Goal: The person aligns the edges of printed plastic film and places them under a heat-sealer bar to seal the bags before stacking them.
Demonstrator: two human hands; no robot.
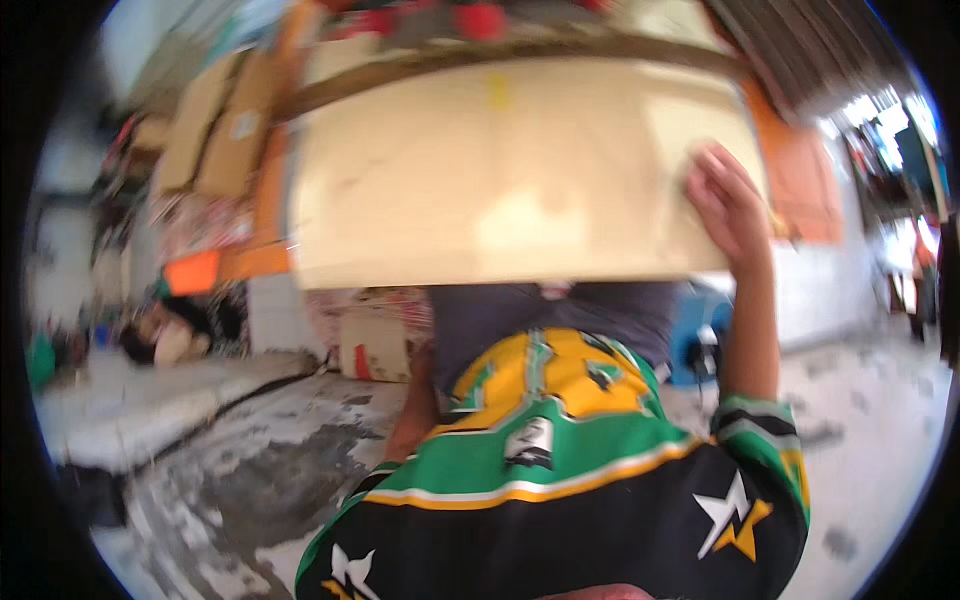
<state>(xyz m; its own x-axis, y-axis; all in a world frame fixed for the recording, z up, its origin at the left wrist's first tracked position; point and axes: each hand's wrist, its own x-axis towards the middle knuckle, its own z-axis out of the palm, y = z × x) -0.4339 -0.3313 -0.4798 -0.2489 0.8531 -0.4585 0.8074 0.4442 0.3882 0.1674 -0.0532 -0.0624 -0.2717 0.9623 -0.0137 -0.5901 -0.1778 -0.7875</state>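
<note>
A pale cream, flat sheet or board (420, 190) spans the work surface in front of me, with a small yellow mark near its far edge. Over its right part is my right hand (730, 205), fingers toward the far side and bent. Motion smears them, so I cannot make out whether they press on the sheet or pinch something. My left forearm hangs low beside my body; the hand itself is hidden around the near edge of the sheet.
Brown cardboard boxes (225, 130) stand at the left beside an orange surface (265, 262). A brown bar (520, 52) crosses behind the sheet, with red things beyond. Stacked dark sheets (815, 50) are at far right. A blue object (697, 335) is below the right end.
</note>
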